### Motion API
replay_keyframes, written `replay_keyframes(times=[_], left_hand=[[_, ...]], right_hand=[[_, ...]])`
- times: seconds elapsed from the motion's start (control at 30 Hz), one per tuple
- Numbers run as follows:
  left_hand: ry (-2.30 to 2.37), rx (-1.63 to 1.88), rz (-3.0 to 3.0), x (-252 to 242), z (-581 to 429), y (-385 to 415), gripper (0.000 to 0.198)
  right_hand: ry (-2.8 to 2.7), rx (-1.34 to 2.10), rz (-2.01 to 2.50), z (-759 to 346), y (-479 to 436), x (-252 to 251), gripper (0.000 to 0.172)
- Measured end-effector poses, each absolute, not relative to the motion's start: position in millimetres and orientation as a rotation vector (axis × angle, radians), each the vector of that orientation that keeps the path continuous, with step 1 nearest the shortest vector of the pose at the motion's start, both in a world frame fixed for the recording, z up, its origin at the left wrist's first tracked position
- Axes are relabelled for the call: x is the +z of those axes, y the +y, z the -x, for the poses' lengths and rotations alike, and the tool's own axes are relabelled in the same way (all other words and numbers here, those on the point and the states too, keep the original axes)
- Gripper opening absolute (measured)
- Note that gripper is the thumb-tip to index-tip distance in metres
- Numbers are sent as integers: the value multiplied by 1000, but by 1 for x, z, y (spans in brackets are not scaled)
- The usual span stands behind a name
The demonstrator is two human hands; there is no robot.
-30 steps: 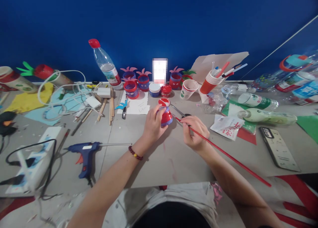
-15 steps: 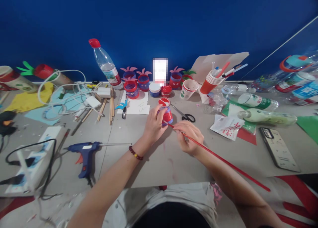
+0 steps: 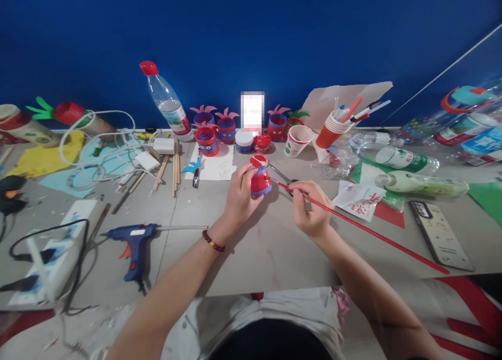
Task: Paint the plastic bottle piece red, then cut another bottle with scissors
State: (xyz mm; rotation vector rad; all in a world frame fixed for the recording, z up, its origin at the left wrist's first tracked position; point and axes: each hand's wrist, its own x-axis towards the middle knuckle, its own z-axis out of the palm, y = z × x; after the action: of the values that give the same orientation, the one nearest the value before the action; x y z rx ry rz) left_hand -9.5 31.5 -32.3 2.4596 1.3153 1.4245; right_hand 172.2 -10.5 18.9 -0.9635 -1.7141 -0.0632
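Observation:
My left hand (image 3: 242,194) is closed around the side of a small cup painted red and purple (image 3: 261,184), steadying it on the table. Just behind it lies a round lid or pot top with red and white patches (image 3: 259,160); its lower part merges with the cup, so I cannot tell them fully apart. In my right hand (image 3: 311,206) is a long red paintbrush (image 3: 376,229), gripped near its tip. The brush tip points at the cup's right side with a small gap between them. Black-handled scissors (image 3: 280,173) lie behind the brush, partly covered by my right hand.
Painted cups with paper leaves (image 3: 206,140), paint jars (image 3: 244,140), a paper cup (image 3: 298,140) and a tall bottle (image 3: 170,106) line the back. To the left are a glue gun (image 3: 137,245) and power strip (image 3: 55,255); rightward, plastic bottles (image 3: 408,160) and a phone (image 3: 441,235).
My right hand has moved right with the paintbrush, drawing its tip away from the cup. My left hand has shifted slightly left, showing more of the cup's red side.

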Motion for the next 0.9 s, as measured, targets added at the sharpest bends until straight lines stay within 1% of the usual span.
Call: replay_keyframes(times=[0.33, 0.53, 0.7, 0.9], left_hand=[[1408, 1458, -2437, -32, 8, 33, 68], [1456, 1458, -2497, -35, 6, 33, 62], [1461, 1393, -2543, -35, 5, 31, 62], [1425, 1384, -2558, -35, 6, 32, 63]], right_hand=[[-1816, -124, 914, -176, -10, 6, 19], [-1906, -83, 814, -170, -14, 2, 24], [-1974, -24, 743, -163, -18, 6, 24], [-1926, 22, 739, -159, -18, 11, 23]])
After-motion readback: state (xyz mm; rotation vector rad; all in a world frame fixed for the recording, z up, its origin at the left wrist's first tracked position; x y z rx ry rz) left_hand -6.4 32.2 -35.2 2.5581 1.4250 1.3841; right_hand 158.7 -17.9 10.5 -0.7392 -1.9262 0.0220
